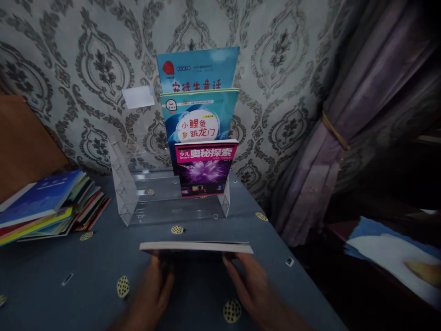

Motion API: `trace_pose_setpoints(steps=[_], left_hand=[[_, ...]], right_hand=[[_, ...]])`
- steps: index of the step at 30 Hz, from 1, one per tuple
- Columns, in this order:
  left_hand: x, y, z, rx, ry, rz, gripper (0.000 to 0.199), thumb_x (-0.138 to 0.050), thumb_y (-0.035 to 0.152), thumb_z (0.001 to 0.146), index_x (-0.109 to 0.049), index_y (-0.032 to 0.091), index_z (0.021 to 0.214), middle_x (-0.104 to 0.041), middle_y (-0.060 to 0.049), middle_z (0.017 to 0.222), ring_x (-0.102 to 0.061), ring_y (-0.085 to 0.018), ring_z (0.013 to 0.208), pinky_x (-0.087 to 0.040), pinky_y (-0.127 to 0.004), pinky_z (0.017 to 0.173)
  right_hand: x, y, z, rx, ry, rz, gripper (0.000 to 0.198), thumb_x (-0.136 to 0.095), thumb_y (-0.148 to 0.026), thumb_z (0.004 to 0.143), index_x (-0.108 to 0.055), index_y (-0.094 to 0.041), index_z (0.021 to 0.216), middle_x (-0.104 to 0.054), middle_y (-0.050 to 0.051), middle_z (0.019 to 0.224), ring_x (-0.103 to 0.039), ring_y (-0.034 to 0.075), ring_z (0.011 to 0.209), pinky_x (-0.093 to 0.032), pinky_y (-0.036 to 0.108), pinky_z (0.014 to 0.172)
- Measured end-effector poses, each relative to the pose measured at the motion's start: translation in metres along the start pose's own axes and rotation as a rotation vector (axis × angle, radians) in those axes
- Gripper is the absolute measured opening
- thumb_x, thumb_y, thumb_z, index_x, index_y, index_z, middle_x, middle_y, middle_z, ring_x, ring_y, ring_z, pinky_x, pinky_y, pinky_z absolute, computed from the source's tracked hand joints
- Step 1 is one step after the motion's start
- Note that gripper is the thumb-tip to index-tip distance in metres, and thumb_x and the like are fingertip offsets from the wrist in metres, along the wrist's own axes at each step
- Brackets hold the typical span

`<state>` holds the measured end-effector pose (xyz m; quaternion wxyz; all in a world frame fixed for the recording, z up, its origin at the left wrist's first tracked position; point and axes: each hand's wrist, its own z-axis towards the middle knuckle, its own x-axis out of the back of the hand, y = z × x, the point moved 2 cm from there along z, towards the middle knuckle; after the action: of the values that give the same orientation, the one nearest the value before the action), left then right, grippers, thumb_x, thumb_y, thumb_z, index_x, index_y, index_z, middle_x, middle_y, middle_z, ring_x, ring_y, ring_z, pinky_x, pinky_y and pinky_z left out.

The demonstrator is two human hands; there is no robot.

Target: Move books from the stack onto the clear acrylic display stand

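A book [196,247] is held edge-on in front of me, its white page edges facing up and its cover hidden from view. My left hand [155,285] grips it near the left end, and my right hand [250,280] grips it near the right end. Beyond it stands a clear acrylic tiered rack [126,184]. On its right side, three books lean in steps: a purple and pink one [206,170] in front, a teal one [200,122] behind it, and a taller blue one [198,66] at the back.
To the left lies a stack of books [44,202] beside a brown panel [27,142]. A white label [138,97] sits at the rack's upper left. The blue patterned tablecloth [93,271] ends at a slanting right edge, near a tied curtain [310,184].
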<state>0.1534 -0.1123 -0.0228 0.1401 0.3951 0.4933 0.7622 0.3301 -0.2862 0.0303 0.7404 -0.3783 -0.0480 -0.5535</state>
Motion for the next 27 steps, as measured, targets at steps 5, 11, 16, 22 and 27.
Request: trace_pose_setpoints(steps=[5, 11, 16, 22, 27], left_hand=[[-0.002, 0.005, 0.013, -0.055, 0.038, 0.024, 0.060, -0.046, 0.040, 0.097, -0.029, 0.024, 0.151, -0.057, -0.014, 0.140, -0.051, -0.028, 0.137, -0.043, -0.049, 0.114], [-0.008, 0.013, 0.040, -0.144, 0.093, -0.016, 0.057, -0.047, 0.039, 0.096, -0.030, 0.025, 0.149, -0.058, -0.012, 0.137, -0.057, -0.026, 0.127, -0.047, -0.046, 0.108], [-0.015, 0.021, 0.072, -0.190, 0.092, -0.049, 0.054, -0.049, 0.032, 0.095, -0.033, 0.023, 0.146, -0.059, -0.013, 0.134, -0.060, -0.025, 0.119, -0.047, -0.047, 0.105], [-0.028, 0.027, 0.102, -0.250, 0.134, 0.002, 0.045, -0.049, 0.020, 0.091, -0.040, 0.019, 0.135, -0.062, -0.012, 0.120, -0.060, -0.026, 0.110, -0.048, -0.048, 0.101], [-0.036, 0.025, 0.108, -0.306, 0.165, 0.153, 0.034, -0.044, 0.016, 0.092, -0.044, 0.018, 0.126, -0.060, -0.013, 0.117, -0.058, -0.027, 0.113, -0.048, -0.050, 0.102]], right_hand=[[-0.001, 0.004, 0.002, -0.014, 0.019, 0.020, 0.016, -0.046, -0.016, 0.100, -0.057, -0.025, 0.105, -0.070, 0.002, 0.086, -0.071, 0.017, 0.075, -0.060, 0.025, 0.072], [-0.007, 0.014, 0.009, -0.051, 0.050, 0.057, 0.013, -0.048, -0.018, 0.100, -0.059, -0.024, 0.102, -0.069, 0.002, 0.084, -0.068, 0.017, 0.072, -0.058, 0.026, 0.068], [-0.010, 0.034, 0.020, -0.072, 0.078, 0.031, 0.017, -0.047, -0.024, 0.100, -0.060, -0.024, 0.111, -0.070, 0.004, 0.088, -0.069, 0.019, 0.076, -0.058, 0.029, 0.071], [-0.017, 0.072, 0.036, -0.141, 0.143, -0.012, 0.018, -0.048, -0.035, 0.099, -0.059, -0.023, 0.106, -0.070, 0.005, 0.090, -0.069, 0.022, 0.077, -0.056, 0.035, 0.073], [-0.020, 0.089, 0.040, -0.176, 0.160, -0.048, 0.033, -0.047, -0.055, 0.096, -0.057, -0.024, 0.092, -0.067, 0.004, 0.078, -0.066, 0.023, 0.068, -0.053, 0.035, 0.061]])
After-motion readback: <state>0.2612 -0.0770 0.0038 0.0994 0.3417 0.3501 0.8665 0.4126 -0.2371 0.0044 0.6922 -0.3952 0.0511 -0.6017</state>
